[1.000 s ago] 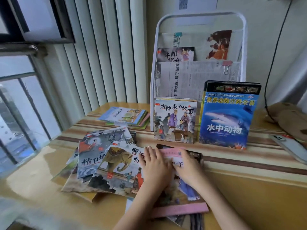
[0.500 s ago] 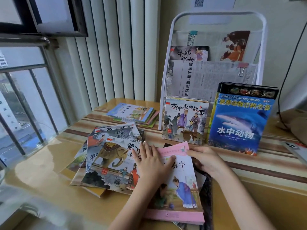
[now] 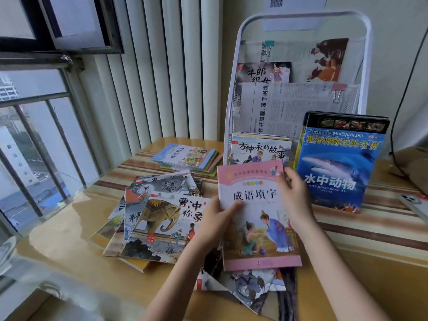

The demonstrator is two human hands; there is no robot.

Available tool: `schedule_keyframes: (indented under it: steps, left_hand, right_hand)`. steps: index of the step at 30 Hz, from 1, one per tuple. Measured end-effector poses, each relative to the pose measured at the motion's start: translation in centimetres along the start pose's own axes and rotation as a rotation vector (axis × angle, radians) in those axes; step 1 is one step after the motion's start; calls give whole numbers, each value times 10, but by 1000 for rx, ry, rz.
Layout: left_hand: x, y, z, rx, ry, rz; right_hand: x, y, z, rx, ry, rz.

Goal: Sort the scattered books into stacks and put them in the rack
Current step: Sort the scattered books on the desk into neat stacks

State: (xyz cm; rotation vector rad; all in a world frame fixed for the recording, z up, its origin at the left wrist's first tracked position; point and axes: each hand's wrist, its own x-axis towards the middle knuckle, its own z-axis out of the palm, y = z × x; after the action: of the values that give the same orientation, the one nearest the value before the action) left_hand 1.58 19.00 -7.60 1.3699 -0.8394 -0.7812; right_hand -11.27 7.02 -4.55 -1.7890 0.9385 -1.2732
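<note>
A pink-bordered picture book (image 3: 257, 218) is lifted off the table, cover facing me. My left hand (image 3: 217, 218) grips its left edge and my right hand (image 3: 295, 200) holds its upper right side. Under it lie more books (image 3: 250, 286). A loose heap topped by an elephant-cover book (image 3: 166, 223) sprawls at the left. The white wire rack (image 3: 303, 17) stands at the back with a book and newspaper in its pockets. Against its foot lean a story book (image 3: 260, 150) and a blue shark book (image 3: 335, 167).
A small flat stack of books (image 3: 187, 156) lies at the back left of the table, by the vertical blinds. A phone (image 3: 414, 205) rests at the right edge. A brown bag (image 3: 414, 167) sits at the far right. The window with bars (image 3: 34, 158) runs along the left.
Both hands have gone from pressing flat on the pink book to gripping its sides, and the book has risen off the pile, tilting up toward me.
</note>
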Motion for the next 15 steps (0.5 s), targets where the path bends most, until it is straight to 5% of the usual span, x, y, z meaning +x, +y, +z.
schedule_keyframes:
  steps: [4, 10, 15]
  left_hand:
    - [9, 11, -11, -270, 245, -58]
    - [57, 40, -84, -507, 636, -42]
    - [119, 53, -110, -554, 798, 8]
  right_hand:
    - [2, -17, 14, 13, -93, -23]
    - [-16, -41, 56, -301, -487, -515]
    - [27, -46, 126, -724, -365, -738]
